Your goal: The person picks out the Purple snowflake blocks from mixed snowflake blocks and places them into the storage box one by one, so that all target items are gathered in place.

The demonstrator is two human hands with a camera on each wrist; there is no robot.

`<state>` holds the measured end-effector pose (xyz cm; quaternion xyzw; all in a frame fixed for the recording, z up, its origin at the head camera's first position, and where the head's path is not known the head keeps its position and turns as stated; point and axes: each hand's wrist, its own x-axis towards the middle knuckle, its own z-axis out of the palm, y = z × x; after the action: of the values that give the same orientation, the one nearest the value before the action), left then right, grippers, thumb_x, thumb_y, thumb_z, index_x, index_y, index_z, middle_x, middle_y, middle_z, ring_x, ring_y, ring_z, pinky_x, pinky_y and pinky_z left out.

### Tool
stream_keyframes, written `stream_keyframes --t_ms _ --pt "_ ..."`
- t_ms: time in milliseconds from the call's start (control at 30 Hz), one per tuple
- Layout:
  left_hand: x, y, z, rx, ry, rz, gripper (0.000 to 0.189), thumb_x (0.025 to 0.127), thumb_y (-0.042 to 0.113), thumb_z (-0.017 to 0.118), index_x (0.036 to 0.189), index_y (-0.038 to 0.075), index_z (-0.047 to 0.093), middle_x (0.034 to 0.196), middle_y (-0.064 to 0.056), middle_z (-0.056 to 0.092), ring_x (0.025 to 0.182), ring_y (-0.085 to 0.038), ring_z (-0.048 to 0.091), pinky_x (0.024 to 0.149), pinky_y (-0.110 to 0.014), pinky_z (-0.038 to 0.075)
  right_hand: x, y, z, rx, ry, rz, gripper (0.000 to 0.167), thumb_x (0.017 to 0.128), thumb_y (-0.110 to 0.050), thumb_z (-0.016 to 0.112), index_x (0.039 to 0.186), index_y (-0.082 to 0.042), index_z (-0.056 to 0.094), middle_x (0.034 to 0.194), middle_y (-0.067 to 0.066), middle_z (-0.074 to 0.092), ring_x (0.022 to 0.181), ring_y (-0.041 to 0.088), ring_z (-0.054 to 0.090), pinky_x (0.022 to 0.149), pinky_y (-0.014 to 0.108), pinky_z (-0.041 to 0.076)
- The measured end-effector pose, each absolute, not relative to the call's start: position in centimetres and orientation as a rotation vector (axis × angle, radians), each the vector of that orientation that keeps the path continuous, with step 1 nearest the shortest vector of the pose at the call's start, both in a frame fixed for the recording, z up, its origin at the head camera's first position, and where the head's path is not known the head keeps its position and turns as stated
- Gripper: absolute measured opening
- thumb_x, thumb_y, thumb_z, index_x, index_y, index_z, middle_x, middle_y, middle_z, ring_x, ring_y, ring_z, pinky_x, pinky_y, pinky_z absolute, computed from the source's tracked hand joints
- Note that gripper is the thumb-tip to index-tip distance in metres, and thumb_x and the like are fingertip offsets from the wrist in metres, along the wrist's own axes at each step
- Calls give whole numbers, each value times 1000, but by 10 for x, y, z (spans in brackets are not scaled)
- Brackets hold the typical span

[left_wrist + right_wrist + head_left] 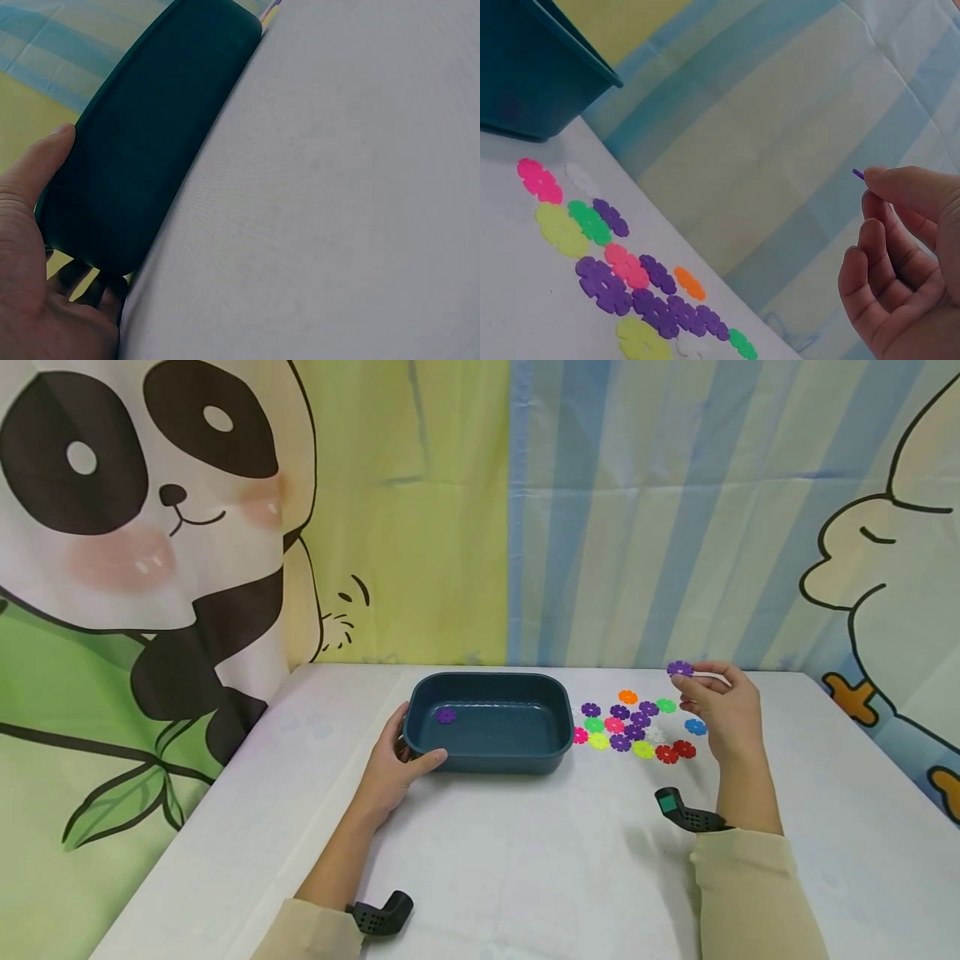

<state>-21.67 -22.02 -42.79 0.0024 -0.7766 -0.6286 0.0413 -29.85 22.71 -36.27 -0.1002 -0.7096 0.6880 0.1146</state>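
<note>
My right hand (723, 706) is raised over the right part of the table. It pinches a purple snowflake disc (679, 668) between thumb and fingertips, and in the right wrist view this disc (858, 174) shows edge-on. A dark teal plastic basin (495, 762) stands mid-table with one purple disc (446, 715) inside, toward its left. My left hand (393, 768) grips the basin's left end, thumb along the front rim and the other fingers round the side. The left wrist view shows the thumb (56, 146) against the basin's wall (150, 135).
Just right of the basin lie several loose snowflake discs: purple, an orange one (627, 697), a blue one (696, 727), red ones (667, 754), yellow, green, pink and white. A white cloth (510, 860) covers the table. Behind its back edge hangs a printed curtain (420, 527).
</note>
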Motion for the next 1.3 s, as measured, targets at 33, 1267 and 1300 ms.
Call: stream_keyframes --t_ms 33,1267,1300 --pt "-217 -220 -428 7 -2378 -1925 101 90 26 83 167 25 17 172 -6 23 157 -31 29 128 -45 26 -298 227 -361 -280 -2060 2034 38 87 -33 85 115 -25 60 88 -12 70 74 8 65 70 12 57" --pt "-217 -221 -430 -13 -2377 -1916 103 89 31 84 167 26 16 172 -6 22 158 -29 28 128 -44 25 -295 176 -347 -4 -2187 2074 39 90 -35 81 119 -24 58 92 -10 71 88 9 68 79 17 59" --pt "-217 -221 -430 -13 -2377 -1917 103 89 31 84 167 26 16 172 -6 22 158 -29 28 128 -44 25 -296 174 -347 5 -2199 2069 38 91 -35 81 119 -24 58 92 -10 71 87 9 68 80 17 59"
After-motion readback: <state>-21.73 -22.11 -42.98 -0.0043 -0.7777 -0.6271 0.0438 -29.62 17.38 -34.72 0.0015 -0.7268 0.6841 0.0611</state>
